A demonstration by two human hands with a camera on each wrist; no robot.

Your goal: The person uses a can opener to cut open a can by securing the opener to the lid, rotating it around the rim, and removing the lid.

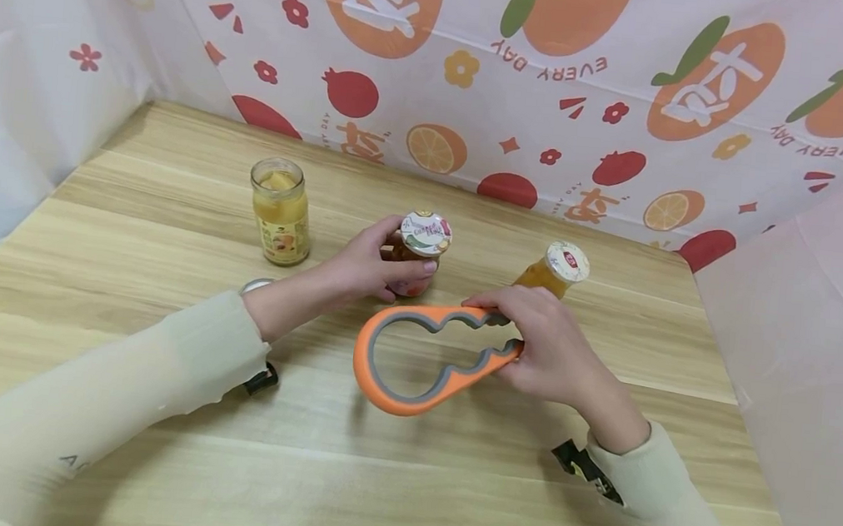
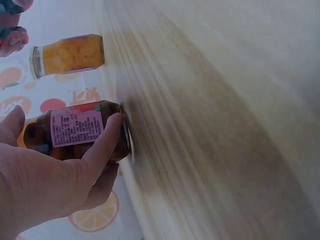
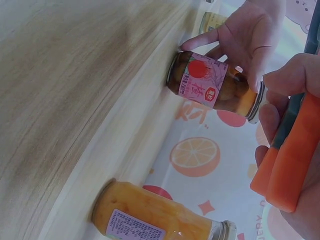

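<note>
A glass jar of dark fruit [image 1: 414,283] with a pink label and patterned lid stands upright on the table. My left hand [image 1: 372,263] grips it from the left, thumb across the near side; the fingers behind are partly hidden in the head view. The right wrist view shows the jar's pink label [image 3: 202,80] facing the right hand. An orange jar opener [image 1: 363,358] with a grey wavy inner edge is held by its handle ends in my right hand [image 1: 553,345]. Its wide loop points left, above the table and nearer me than the jar.
An uncapped jar of yellow fruit [image 1: 282,226] stands at the left. Behind my right hand is a lidded jar of orange fruit [image 1: 544,278]. My left forearm partly covers a metal lid [image 1: 257,284]. A fruit-printed sheet [image 1: 437,89] hangs along the table's back edge.
</note>
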